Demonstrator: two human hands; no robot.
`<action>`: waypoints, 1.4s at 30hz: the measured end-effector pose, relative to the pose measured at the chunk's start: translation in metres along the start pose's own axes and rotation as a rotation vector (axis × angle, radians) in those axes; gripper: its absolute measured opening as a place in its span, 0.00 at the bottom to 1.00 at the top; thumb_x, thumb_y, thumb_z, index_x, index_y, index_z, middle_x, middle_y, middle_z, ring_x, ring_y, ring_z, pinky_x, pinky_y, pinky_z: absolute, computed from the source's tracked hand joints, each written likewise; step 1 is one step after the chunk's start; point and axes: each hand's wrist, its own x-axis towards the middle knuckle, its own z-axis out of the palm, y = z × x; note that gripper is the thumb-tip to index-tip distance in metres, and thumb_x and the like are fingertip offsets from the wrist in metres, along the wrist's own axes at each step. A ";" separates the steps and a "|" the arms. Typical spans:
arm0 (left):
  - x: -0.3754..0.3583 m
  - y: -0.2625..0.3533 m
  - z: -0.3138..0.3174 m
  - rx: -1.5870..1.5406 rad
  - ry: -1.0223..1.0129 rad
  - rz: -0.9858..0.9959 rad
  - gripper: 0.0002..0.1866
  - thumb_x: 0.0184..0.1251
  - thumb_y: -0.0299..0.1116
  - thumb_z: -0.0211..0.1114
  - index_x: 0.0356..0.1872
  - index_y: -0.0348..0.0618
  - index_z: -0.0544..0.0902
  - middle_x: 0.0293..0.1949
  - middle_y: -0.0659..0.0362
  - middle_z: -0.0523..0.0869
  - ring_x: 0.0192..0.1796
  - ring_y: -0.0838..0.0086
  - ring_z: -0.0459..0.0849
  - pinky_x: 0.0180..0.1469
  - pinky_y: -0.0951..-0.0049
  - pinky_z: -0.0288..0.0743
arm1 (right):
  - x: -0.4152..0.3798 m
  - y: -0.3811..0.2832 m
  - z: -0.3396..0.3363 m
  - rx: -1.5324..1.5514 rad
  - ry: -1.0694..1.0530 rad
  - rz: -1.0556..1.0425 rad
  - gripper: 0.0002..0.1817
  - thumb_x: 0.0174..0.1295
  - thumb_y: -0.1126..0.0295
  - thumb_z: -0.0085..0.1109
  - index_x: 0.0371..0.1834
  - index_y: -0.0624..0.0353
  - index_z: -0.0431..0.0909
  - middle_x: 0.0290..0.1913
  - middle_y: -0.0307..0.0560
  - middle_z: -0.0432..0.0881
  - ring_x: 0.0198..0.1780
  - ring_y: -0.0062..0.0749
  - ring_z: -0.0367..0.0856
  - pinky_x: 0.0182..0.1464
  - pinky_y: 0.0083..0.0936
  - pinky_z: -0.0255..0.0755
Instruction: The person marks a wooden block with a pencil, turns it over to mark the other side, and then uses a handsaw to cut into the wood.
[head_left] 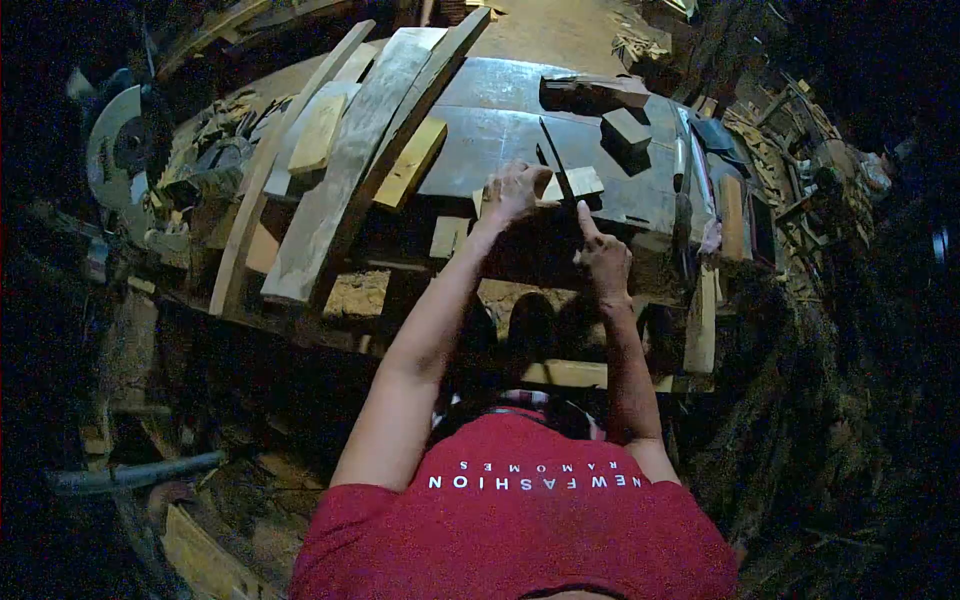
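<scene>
My left hand point(513, 190) is over the near part of a metal work surface point(480, 130), its fingers curled round a small wooden block that they mostly hide. To its right, a thin dark bar point(556, 160) lies slantwise across the metal. My right hand point(605, 262) is at the near end of this bar, index finger stretched out to touch it, thumb apart and the other fingers bent. Nothing shows in its grip. A pale wooden block point(585, 183) lies beside the bar, partly behind it.
Long planks point(360, 150) lean across the left side, beside a yellowish block point(412, 165). Another block point(627, 130) and a dark wood piece point(600, 92) lie farther back on the right. A round saw blade point(118, 150) stands far left. Wood scraps surround the bench.
</scene>
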 end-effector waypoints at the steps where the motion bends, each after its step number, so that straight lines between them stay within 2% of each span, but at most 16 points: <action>1: 0.000 0.000 -0.001 -0.005 -0.004 0.000 0.27 0.41 0.54 0.67 0.43 0.54 0.77 0.35 0.58 0.77 0.39 0.65 0.78 0.38 0.68 0.73 | 0.003 -0.001 0.000 -0.001 0.008 0.002 0.41 0.45 0.76 0.57 0.66 0.45 0.52 0.18 0.52 0.73 0.20 0.40 0.75 0.26 0.33 0.71; 3: 0.000 0.001 -0.002 -0.016 -0.016 -0.004 0.27 0.41 0.54 0.67 0.43 0.54 0.78 0.35 0.58 0.77 0.39 0.65 0.78 0.38 0.68 0.73 | 0.008 -0.008 -0.001 -0.096 -0.053 0.091 0.30 0.49 0.73 0.48 0.61 0.49 0.61 0.19 0.54 0.76 0.22 0.47 0.78 0.25 0.39 0.71; 8: 0.001 0.003 -0.007 -0.046 -0.065 -0.037 0.26 0.41 0.54 0.67 0.42 0.54 0.78 0.34 0.58 0.77 0.38 0.65 0.78 0.38 0.68 0.73 | 0.023 0.003 0.019 -0.120 -0.151 0.119 0.29 0.50 0.73 0.48 0.60 0.52 0.59 0.20 0.55 0.77 0.25 0.49 0.79 0.26 0.43 0.71; 10: 0.001 0.004 -0.008 -0.056 -0.085 -0.050 0.26 0.41 0.54 0.67 0.42 0.55 0.78 0.34 0.58 0.77 0.38 0.65 0.78 0.38 0.68 0.73 | 0.027 0.026 0.054 -0.112 0.131 -0.034 0.29 0.49 0.71 0.51 0.58 0.53 0.60 0.22 0.54 0.78 0.27 0.51 0.79 0.27 0.44 0.72; 11: 0.001 0.005 -0.009 -0.059 -0.086 -0.054 0.26 0.41 0.54 0.67 0.42 0.55 0.78 0.34 0.58 0.77 0.38 0.64 0.78 0.38 0.68 0.73 | 0.031 0.031 0.057 -0.112 0.138 -0.037 0.29 0.49 0.71 0.51 0.58 0.53 0.60 0.22 0.54 0.78 0.27 0.51 0.79 0.27 0.44 0.72; 13: -0.002 0.002 -0.002 -0.064 -0.092 -0.061 0.26 0.41 0.54 0.67 0.42 0.55 0.78 0.34 0.58 0.77 0.38 0.64 0.78 0.38 0.68 0.73 | 0.038 0.013 0.031 -0.016 -0.015 -0.023 0.34 0.48 0.74 0.53 0.62 0.48 0.57 0.25 0.57 0.77 0.26 0.50 0.78 0.27 0.39 0.71; 16: -0.003 -0.002 0.004 -0.004 0.142 0.031 0.25 0.42 0.55 0.66 0.42 0.57 0.80 0.32 0.58 0.77 0.36 0.64 0.78 0.37 0.67 0.73 | 0.026 -0.001 0.016 -0.142 -0.049 0.086 0.32 0.44 0.70 0.58 0.58 0.49 0.61 0.23 0.51 0.78 0.26 0.48 0.79 0.25 0.41 0.73; 21: 0.008 -0.011 0.006 0.000 -0.133 0.029 0.24 0.44 0.55 0.65 0.45 0.61 0.80 0.32 0.57 0.78 0.36 0.64 0.78 0.35 0.68 0.74 | -0.001 -0.007 -0.010 -0.083 -0.170 0.097 0.30 0.46 0.70 0.56 0.57 0.50 0.62 0.22 0.52 0.78 0.24 0.46 0.79 0.25 0.39 0.73; 24: 0.000 -0.002 0.003 -0.078 0.017 0.005 0.24 0.42 0.53 0.67 0.44 0.61 0.80 0.30 0.57 0.78 0.34 0.64 0.78 0.35 0.68 0.73 | 0.008 0.012 0.019 -0.056 -0.124 0.076 0.25 0.48 0.68 0.55 0.53 0.51 0.65 0.23 0.52 0.78 0.25 0.47 0.79 0.26 0.38 0.73; 26: -0.001 -0.013 0.018 -0.135 0.022 0.000 0.24 0.41 0.53 0.68 0.44 0.62 0.80 0.29 0.58 0.78 0.32 0.65 0.78 0.34 0.68 0.73 | 0.026 0.050 0.080 -0.121 0.141 -0.062 0.23 0.48 0.66 0.55 0.51 0.53 0.66 0.24 0.55 0.78 0.28 0.48 0.79 0.27 0.38 0.73; 29: 0.000 -0.018 0.023 -0.179 0.032 -0.008 0.24 0.40 0.51 0.69 0.44 0.63 0.80 0.28 0.59 0.78 0.30 0.66 0.78 0.33 0.69 0.72 | 0.039 0.021 0.037 -0.005 -0.076 0.032 0.23 0.49 0.64 0.56 0.50 0.54 0.65 0.26 0.56 0.78 0.30 0.50 0.79 0.28 0.40 0.73; 30: 0.000 -0.018 0.022 -0.171 0.037 -0.007 0.24 0.40 0.51 0.69 0.44 0.63 0.80 0.28 0.59 0.78 0.30 0.66 0.78 0.33 0.69 0.72 | 0.034 0.024 0.042 0.090 -0.058 0.075 0.39 0.45 0.75 0.57 0.64 0.41 0.56 0.27 0.57 0.77 0.28 0.50 0.77 0.29 0.39 0.71; 33: 0.000 -0.016 0.021 -0.152 0.055 0.002 0.24 0.39 0.51 0.69 0.43 0.63 0.81 0.28 0.59 0.78 0.29 0.67 0.77 0.33 0.69 0.72 | 0.007 0.004 0.006 0.027 -0.201 0.174 0.41 0.44 0.76 0.57 0.65 0.40 0.54 0.29 0.56 0.77 0.27 0.48 0.77 0.28 0.38 0.70; 36: 0.001 -0.015 0.020 -0.137 0.064 0.007 0.24 0.39 0.50 0.70 0.43 0.64 0.81 0.27 0.59 0.78 0.29 0.67 0.77 0.32 0.69 0.72 | -0.011 -0.006 -0.010 0.004 -0.160 0.130 0.42 0.44 0.77 0.58 0.66 0.39 0.52 0.28 0.56 0.76 0.27 0.46 0.76 0.28 0.37 0.69; 39: 0.002 -0.014 0.018 -0.114 0.074 0.018 0.24 0.38 0.50 0.70 0.43 0.64 0.81 0.26 0.60 0.78 0.28 0.68 0.77 0.32 0.70 0.71 | 0.013 -0.004 -0.002 -0.024 -0.153 0.085 0.35 0.46 0.72 0.56 0.62 0.49 0.57 0.27 0.55 0.79 0.28 0.50 0.79 0.28 0.40 0.73; 42: 0.005 -0.026 0.036 -0.067 0.070 0.069 0.24 0.39 0.50 0.70 0.43 0.64 0.81 0.27 0.60 0.77 0.29 0.70 0.76 0.30 0.70 0.70 | 0.050 0.018 0.032 0.029 -0.083 0.010 0.32 0.48 0.73 0.54 0.60 0.49 0.59 0.25 0.56 0.78 0.28 0.50 0.79 0.27 0.41 0.73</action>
